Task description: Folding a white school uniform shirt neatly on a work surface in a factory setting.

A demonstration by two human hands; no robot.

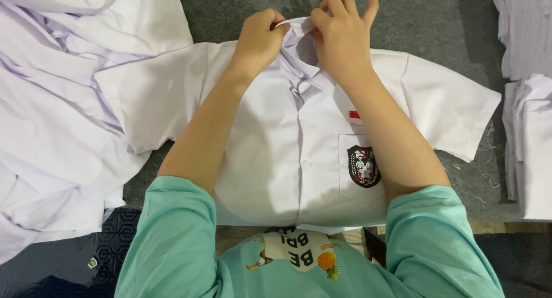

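Observation:
A white short-sleeved shirt point(270, 160) lies face up and buttoned on a grey felt surface point(425, 22), collar at the far end. Its chest pocket carries a dark shield badge point(363, 166), with a small red-and-white tab point(355, 114) above it. My left hand point(261, 39) pinches the left side of the collar. My right hand point(342, 33) grips the right side of the collar, with two fingers raised. Both hands meet at the collar's top. My teal sleeves fill the bottom of the view.
A loose heap of white shirts point(52, 120) covers the left side. A stack of folded white shirts point(529, 143) sits at the right edge, with more white cloth point(523, 28) above it. A dark patterned mat point(86, 258) lies at bottom left.

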